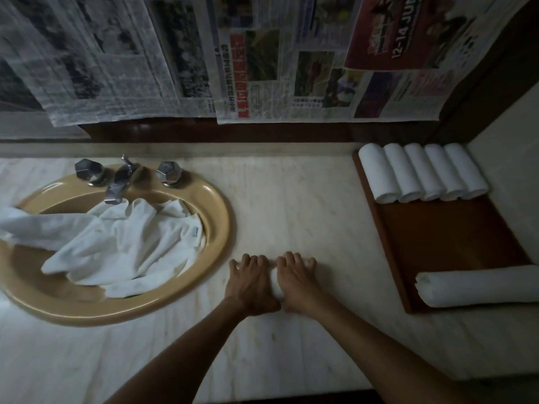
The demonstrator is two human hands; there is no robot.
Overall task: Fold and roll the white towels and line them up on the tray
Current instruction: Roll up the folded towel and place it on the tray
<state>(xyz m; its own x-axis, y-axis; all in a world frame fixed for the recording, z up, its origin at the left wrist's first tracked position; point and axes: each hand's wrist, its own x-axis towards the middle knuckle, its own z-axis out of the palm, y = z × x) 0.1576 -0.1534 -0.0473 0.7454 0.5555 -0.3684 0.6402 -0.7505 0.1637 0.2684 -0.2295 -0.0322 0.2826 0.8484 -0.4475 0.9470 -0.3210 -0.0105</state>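
Both hands pressed side by side on a small white towel roll point(275, 282) on the marble tabletop — left hand point(250, 282) and right hand point(297, 279) with fingers curled over it, grip closed around the roll. Soft, light, springy cloth, likely to unroll if released; best held across its middle. Right of the grip, wooden tray point(437, 237) with five rolled towels point(423, 173) — left, loose towels point(116, 243) in the sink point(221, 228). Above, newspaper point(388, 30) reading "12-14 JUN".

Bare counter point(291, 199) between sink point(215, 228) and tray point(443, 237) gives open passage. Tray middle is free; five rolled towels point(423, 173) block its far end, a larger roll point(478, 284) its near end. Loose towels point(122, 243) fill the sink.
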